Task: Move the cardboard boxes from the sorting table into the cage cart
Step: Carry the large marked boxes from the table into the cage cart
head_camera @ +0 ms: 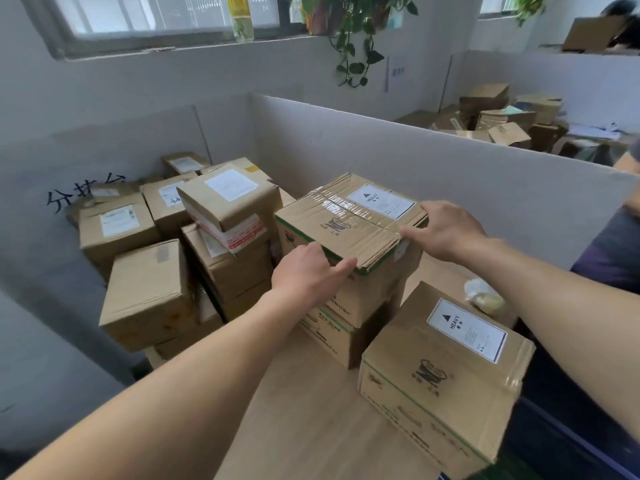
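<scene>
A taped cardboard box with a white HEAVY label sits on top of another box on the wooden sorting table. My left hand touches its near left side, index finger straight along the top edge. My right hand rests on its right corner, thumb lying on the top and fingers along the right edge. A second HEAVY-labelled box stands tilted at the table's near right. The cage cart is out of view.
Several more cardboard boxes are piled to the left against the grey wall. A grey partition runs behind the table, with more boxes beyond it. A person's arm and dark clothing show at the right edge.
</scene>
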`<state>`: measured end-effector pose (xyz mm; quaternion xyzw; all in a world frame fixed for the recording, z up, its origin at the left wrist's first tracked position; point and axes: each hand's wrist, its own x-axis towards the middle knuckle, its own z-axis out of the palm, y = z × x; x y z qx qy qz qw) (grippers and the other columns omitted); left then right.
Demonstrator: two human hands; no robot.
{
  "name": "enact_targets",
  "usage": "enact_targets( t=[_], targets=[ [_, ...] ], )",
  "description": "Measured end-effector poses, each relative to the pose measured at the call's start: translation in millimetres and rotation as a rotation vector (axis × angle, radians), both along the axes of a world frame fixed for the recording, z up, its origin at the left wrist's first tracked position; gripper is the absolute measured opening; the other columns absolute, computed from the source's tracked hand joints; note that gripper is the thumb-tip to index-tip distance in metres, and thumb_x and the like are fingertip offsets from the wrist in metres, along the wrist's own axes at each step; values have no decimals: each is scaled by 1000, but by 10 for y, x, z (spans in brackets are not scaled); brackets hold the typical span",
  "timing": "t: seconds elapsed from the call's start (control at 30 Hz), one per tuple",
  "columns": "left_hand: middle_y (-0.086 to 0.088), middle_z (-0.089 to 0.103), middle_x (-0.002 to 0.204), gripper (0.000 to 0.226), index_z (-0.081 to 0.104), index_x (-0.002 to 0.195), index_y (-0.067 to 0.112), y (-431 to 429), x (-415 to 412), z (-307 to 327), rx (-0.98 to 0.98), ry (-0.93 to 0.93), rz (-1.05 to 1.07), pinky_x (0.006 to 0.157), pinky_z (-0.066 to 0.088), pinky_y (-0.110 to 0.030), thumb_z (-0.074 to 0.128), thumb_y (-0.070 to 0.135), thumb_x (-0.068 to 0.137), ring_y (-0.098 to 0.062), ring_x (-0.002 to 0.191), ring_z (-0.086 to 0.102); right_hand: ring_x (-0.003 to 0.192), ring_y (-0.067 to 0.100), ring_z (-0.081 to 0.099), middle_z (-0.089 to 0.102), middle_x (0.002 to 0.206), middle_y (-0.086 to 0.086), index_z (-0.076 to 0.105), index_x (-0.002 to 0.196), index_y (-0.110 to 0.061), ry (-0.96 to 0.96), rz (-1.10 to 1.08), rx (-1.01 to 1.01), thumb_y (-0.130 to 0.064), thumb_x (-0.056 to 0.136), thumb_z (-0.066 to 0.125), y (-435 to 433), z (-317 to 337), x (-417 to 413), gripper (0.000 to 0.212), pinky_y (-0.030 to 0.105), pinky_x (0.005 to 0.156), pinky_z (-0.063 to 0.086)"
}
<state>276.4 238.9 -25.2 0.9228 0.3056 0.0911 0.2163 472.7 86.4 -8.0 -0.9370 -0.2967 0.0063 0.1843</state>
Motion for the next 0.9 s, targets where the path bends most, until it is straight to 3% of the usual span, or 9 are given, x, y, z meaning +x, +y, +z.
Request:
enact_targets(
  t=[0.2,0.33,0.5,0.57,0.63,0.7,0.73,0.83,0.9],
  targets=[
    [11,69,96,57,64,117,28,96,136,-155,-74,18,74,49,45,-21,47,75,88,-6,67,65,102,31,57,61,116,7,57,110,-21,62,-44,-19,-68,81,63,179,-94,318,55,38,76,43],
    [10,69,97,52,65,113,26,97,169,-163,-134,-10,93,51,47,-22,51,70,91,-8,68,65,109,33,57,61,127,10,56,123,-17,113,-54,-1,-66,84,64,238,-148,404,63,39,79,43],
    [6,70,121,56,65,127,24,141,131,-214,-181,-94,95,55,44,-22,53,66,93,-9,83,65,129,37,51,52,145,15,47,145,-11,109,-160,80,-66,85,62,225,-132,315,82,43,99,44],
    [4,67,130,59,63,133,22,179,89,-249,-231,-134,113,59,43,-20,55,63,93,-14,98,65,125,37,54,58,137,13,54,137,-9,93,-177,84,-64,88,61,193,-133,248,74,42,96,45],
    [1,65,135,60,60,137,18,233,54,-279,-341,-183,168,67,46,-19,59,59,93,-19,114,64,109,37,61,66,108,8,63,107,-11,102,-153,57,-63,90,58,177,-138,181,55,40,79,46],
    [1,65,134,61,58,137,19,274,34,-307,-459,-209,209,79,54,-26,65,57,90,-21,115,64,83,32,60,60,80,3,56,76,-15,142,-130,41,-67,89,56,185,-142,99,54,35,59,36],
    [2,67,129,63,59,135,20,277,15,-311,-501,-208,221,80,59,-31,69,58,85,-20,109,66,75,28,57,58,75,3,54,71,-16,160,-128,35,-69,88,56,189,-137,52,56,35,56,32],
    [5,71,110,77,59,128,22,261,-71,-283,-589,-227,252,66,64,-40,73,57,61,-19,90,71,75,24,58,63,80,3,60,79,-14,157,-151,50,-70,82,63,183,-103,-105,56,34,56,36],
    [5,71,109,76,60,126,23,258,-153,-271,-605,-245,240,65,64,-40,72,54,58,-19,89,72,85,25,60,62,88,1,58,94,-15,140,-160,57,-67,80,67,152,-53,-265,54,34,60,40]
  ],
)
